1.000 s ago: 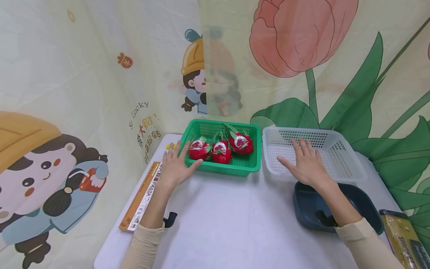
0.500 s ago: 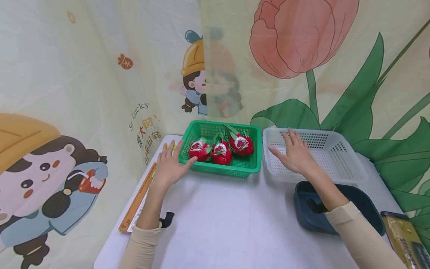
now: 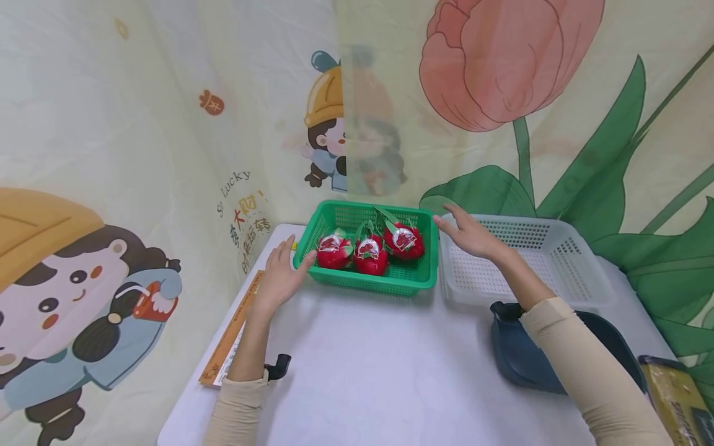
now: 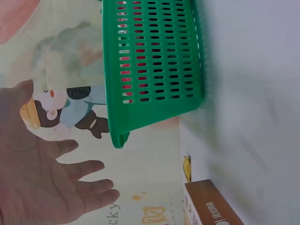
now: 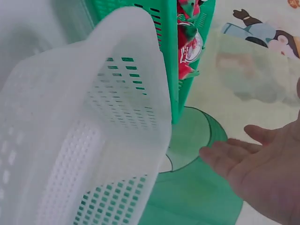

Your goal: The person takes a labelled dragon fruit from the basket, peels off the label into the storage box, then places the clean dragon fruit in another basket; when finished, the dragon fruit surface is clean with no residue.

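A green plastic basket [image 3: 362, 284] stands at the back of the table, holding three red dragon fruits [image 3: 370, 255] with round labels and green leaf tips. My left hand [image 3: 281, 272] is at the basket's left end, fingers extended; the left wrist view shows a gap between this hand [image 4: 47, 178] and the basket wall [image 4: 154, 115]. Over the white basket's left part, my right hand [image 3: 468, 232] reaches toward the green basket's right end with fingers extended. In the right wrist view the palm [image 5: 262, 168] holds nothing and is apart from both baskets.
Right beside the green basket stands a white perforated basket [image 3: 474, 266]. In front of it is a dark blue basin [image 3: 519, 359], partly under my right sleeve. A gold packet [image 3: 677, 396] lies far right, an orange and white pasta box [image 3: 223, 347] at the left edge. Printed cloth hangs behind.
My right hand has moved left, from over the white basket's middle toward the green basket's right end. The left hand has shifted slightly left and turned its palm inward. The baskets stay put.
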`<move>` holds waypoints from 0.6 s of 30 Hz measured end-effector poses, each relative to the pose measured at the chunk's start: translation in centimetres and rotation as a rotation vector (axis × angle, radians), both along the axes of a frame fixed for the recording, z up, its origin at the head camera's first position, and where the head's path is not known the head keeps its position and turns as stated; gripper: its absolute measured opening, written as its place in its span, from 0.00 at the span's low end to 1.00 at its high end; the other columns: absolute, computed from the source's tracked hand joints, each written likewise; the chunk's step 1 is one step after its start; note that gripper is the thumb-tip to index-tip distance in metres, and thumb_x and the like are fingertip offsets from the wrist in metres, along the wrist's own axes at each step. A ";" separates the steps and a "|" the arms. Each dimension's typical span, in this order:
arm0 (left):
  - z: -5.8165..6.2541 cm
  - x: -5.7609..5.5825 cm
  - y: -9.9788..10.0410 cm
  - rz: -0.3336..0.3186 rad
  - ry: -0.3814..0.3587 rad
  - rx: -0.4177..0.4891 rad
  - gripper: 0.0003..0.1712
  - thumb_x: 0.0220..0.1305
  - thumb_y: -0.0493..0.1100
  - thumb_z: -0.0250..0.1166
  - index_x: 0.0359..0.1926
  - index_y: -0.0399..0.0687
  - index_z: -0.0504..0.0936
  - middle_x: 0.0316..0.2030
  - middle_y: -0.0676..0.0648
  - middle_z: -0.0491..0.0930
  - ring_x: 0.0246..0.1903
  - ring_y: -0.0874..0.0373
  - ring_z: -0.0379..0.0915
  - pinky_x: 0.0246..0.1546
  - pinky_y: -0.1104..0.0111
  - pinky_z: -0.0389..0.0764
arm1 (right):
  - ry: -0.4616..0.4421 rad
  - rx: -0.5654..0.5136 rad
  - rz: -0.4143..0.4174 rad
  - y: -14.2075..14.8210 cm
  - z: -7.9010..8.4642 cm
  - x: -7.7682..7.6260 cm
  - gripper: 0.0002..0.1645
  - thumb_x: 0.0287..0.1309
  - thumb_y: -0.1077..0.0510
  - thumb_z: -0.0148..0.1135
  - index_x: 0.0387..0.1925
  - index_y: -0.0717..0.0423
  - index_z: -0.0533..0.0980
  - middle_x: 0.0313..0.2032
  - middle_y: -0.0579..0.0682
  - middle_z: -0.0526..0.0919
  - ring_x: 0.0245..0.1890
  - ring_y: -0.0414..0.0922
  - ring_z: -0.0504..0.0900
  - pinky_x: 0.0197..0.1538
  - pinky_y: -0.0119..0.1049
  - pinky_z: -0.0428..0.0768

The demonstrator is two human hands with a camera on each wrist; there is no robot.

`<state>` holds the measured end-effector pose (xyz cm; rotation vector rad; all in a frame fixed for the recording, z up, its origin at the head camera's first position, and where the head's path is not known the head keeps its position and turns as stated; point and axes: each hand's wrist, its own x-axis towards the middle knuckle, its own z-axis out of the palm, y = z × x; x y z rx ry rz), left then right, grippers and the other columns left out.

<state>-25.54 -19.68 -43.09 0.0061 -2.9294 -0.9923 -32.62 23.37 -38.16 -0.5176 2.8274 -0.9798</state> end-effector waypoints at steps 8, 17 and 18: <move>-0.4 -0.6 -0.9 0.041 -0.061 0.212 0.57 0.70 0.82 0.41 0.85 0.51 0.44 0.81 0.34 0.49 0.79 0.32 0.46 0.71 0.30 0.57 | -0.181 -0.345 -0.001 -1.3 0.4 -3.5 0.49 0.81 0.32 0.36 0.81 0.66 0.47 0.78 0.70 0.56 0.78 0.65 0.56 0.77 0.63 0.60; -1.5 -1.4 -1.8 0.127 -0.111 0.511 0.50 0.77 0.73 0.43 0.84 0.48 0.44 0.79 0.32 0.55 0.75 0.32 0.57 0.73 0.39 0.63 | -0.420 -0.641 0.021 -2.3 -0.1 -7.4 0.49 0.81 0.32 0.32 0.79 0.70 0.53 0.75 0.73 0.59 0.76 0.65 0.61 0.78 0.61 0.58; -1.6 -1.4 -1.8 0.133 -0.115 0.552 0.49 0.78 0.71 0.44 0.84 0.47 0.44 0.78 0.31 0.54 0.74 0.32 0.58 0.73 0.41 0.65 | -0.428 -0.644 0.021 -2.5 -0.3 -7.6 0.49 0.81 0.32 0.31 0.78 0.70 0.54 0.75 0.73 0.60 0.75 0.65 0.62 0.78 0.60 0.59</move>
